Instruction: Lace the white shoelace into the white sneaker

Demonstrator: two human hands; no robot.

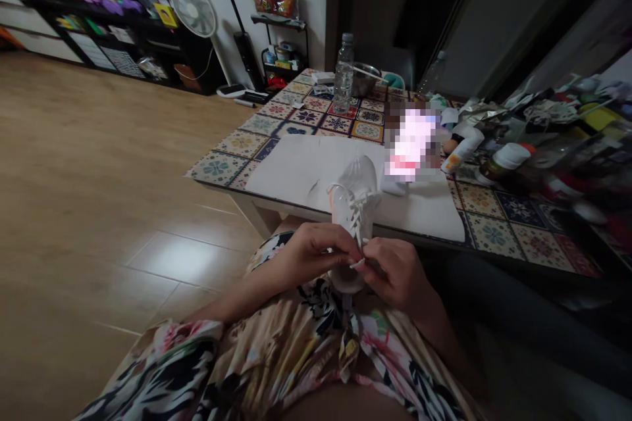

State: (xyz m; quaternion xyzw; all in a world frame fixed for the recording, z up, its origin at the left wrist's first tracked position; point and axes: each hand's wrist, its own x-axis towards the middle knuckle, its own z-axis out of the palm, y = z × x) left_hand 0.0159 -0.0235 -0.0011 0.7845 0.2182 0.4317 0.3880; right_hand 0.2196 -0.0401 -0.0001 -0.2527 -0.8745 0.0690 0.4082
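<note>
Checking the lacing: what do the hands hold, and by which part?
The left hand and right hand both pinch a white lace near its tip, below the eyelets of a white sneaker; whether they also grip it cannot be told.

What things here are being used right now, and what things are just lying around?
Being used:
- left hand
- right hand
- white sneaker
- white lace

Just lying around:
- plastic water bottle
- steel bowl
- standing fan
</note>
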